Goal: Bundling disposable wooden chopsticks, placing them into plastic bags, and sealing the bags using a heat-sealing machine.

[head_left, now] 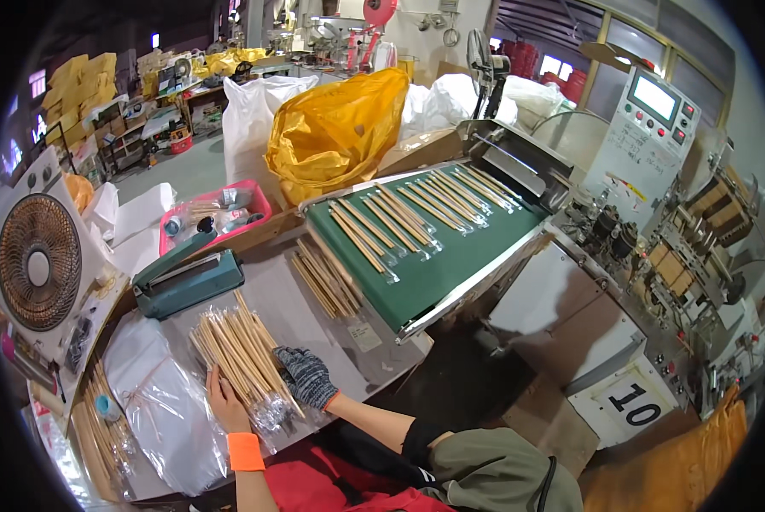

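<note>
A thick bundle of chopsticks (239, 346) in clear plastic sleeves lies on the grey table, between my two hands. My bare left hand (226, 404), with an orange wristband, is pressed along its left side near the lower end. From the right, my right hand (308, 378) in a grey knitted glove is closed against it, its fingertips partly hidden. Clear wrapper ends bunch up at the bundle's lower end. Beyond the right hand, a smaller pile of loose chopsticks (324, 280) rests beside the belt. White plastic bags (160, 405) lie left of my left hand.
A green conveyor belt (416, 277) carries several rows of wrapped chopsticks. A teal sealer (190, 286) and a pink basket (269, 210) stand behind the bundle. At far left is a round heater (38, 260); more chopsticks (101, 431) lie below it. A control panel (651, 107) stands right.
</note>
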A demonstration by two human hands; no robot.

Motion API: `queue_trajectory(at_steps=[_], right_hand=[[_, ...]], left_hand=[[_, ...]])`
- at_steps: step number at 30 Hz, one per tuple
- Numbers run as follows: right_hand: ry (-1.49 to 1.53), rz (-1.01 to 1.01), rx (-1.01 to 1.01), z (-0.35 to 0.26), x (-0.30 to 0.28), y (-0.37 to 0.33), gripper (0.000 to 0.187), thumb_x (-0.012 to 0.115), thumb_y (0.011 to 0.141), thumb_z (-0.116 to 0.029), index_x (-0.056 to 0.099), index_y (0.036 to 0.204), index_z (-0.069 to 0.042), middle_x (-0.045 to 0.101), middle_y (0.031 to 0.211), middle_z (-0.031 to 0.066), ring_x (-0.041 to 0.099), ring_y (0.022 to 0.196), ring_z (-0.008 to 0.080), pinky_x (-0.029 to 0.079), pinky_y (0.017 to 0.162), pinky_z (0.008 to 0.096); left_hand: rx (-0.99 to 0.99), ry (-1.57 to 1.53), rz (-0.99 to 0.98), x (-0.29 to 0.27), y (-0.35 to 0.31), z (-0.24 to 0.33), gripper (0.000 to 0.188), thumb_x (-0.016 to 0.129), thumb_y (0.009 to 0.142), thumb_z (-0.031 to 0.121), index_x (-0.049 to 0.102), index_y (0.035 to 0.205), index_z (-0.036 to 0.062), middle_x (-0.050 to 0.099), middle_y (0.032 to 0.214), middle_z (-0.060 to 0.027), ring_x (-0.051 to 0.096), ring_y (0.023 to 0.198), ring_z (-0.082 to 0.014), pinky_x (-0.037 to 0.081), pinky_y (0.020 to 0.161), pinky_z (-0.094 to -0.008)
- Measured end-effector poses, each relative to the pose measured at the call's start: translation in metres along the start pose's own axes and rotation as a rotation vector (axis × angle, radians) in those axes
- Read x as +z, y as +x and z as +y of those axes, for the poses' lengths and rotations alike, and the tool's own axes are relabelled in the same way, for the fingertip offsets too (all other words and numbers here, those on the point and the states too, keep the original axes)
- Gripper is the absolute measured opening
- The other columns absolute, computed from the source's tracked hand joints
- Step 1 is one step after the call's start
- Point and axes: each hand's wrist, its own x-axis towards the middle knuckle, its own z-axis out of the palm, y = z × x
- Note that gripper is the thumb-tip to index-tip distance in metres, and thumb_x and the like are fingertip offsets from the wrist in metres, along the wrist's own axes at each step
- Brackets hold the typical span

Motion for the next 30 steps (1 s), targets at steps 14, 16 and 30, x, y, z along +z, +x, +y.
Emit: queue_trajectory(at_steps=[14,16,30], right_hand=[[-0.032,0.018,-0.035,0.002,0.005,0.0,0.042,0.056,0.076,-0.012,0.051,0.116,-0.004,0.057,0.113,0.0172,0.054,0.097,0.0351,0.044,0.084,0.0441],[-0.037,0.027,-0.036,0.001,0.002,0.001,0.042,0.056,0.075,-0.012,0.051,0.116,-0.004,0.057,0.112,0.0176,0.054,0.096,0.0354,0.045,0.083,0.0442],[-0.077,0.089,-0.425,0.052,-0.054,0.046,0.035,0.058,0.079,-0.019,0.055,0.112,-0.007,0.056,0.116,0.0148,0.055,0.102,0.0308,0.045,0.086,0.0417]], left_hand=[[-0.054,-0.023,-0.014,-0.002,0.0,0.001,0.037,0.041,0.095,0.024,0.052,0.122,0.0012,0.048,0.128,-0.0156,0.041,0.122,-0.0304,0.028,0.104,-0.0356],[-0.053,-0.022,-0.021,-0.001,0.0,0.002,0.037,0.041,0.096,0.025,0.052,0.122,0.0012,0.048,0.128,-0.0164,0.041,0.122,-0.0306,0.028,0.104,-0.0359],[0.029,-0.005,-0.074,0.009,0.005,-0.005,0.041,0.04,0.096,0.028,0.05,0.121,-0.0031,0.047,0.127,-0.0183,0.041,0.12,-0.0319,0.028,0.103,-0.0362]])
